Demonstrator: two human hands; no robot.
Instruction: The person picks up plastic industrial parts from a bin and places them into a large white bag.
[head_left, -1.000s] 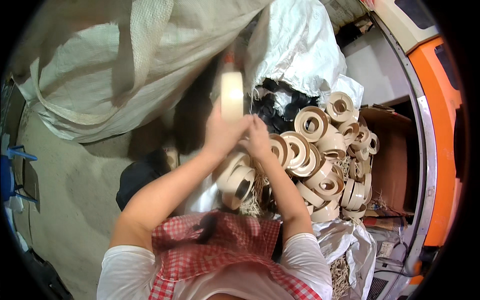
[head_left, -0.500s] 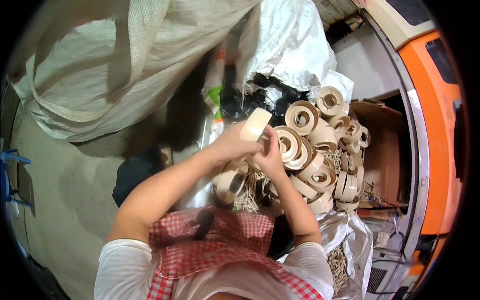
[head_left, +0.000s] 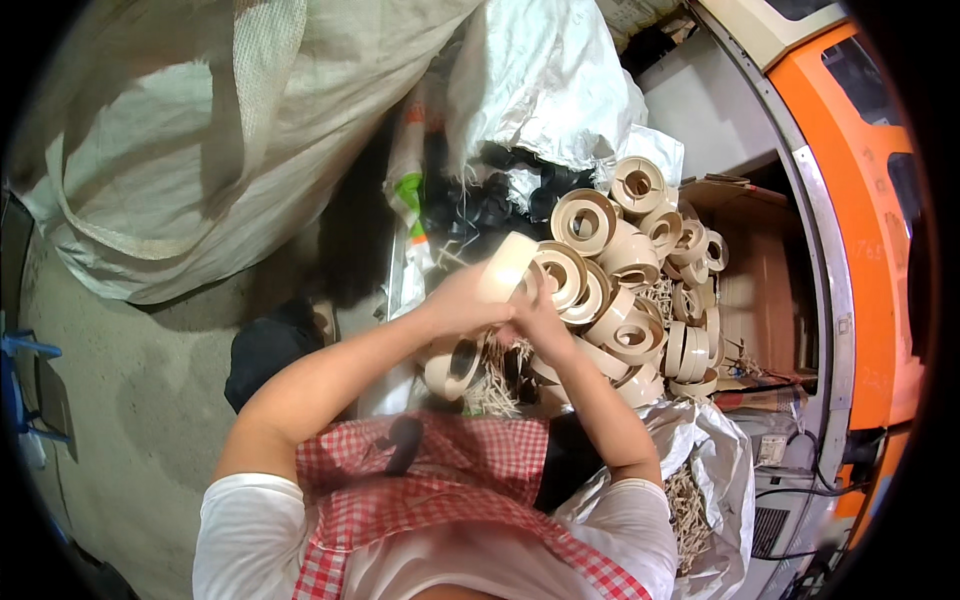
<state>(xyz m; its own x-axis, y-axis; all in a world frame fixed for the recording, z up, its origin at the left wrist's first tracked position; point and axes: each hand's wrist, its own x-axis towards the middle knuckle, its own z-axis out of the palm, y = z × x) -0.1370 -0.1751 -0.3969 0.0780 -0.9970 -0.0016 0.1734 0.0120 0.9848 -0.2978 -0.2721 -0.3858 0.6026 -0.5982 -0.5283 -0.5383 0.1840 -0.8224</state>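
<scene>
A cream plastic ring-shaped fitting (head_left: 508, 268) is held up over the pile by my left hand (head_left: 462, 302), its fingers wrapped round the lower side. Against the near side of that fitting, my right hand (head_left: 540, 325) is closed, the fingertips bunched at its opening; what they pinch is hidden. Just right of my hands lies a heap of similar cream fittings (head_left: 632, 254), some with inner rings and some shaped like elbows. Thin beige plastic scraps (head_left: 490, 393) lie below my hands, beside a loose fitting (head_left: 452, 368).
A big white woven sack (head_left: 150, 190) fills the upper left. Another white sack (head_left: 545, 85) has black pieces (head_left: 480, 208) at its mouth. To the right stand a cardboard box (head_left: 752, 290) and an orange machine (head_left: 850, 220). A bag of scraps (head_left: 690, 510) sits by my right elbow.
The view has shifted slightly, moving the heap a little left and up in the picture. Both hands stay together at the fitting, with the right fingers drawn slightly lower and closer to the left hand.
</scene>
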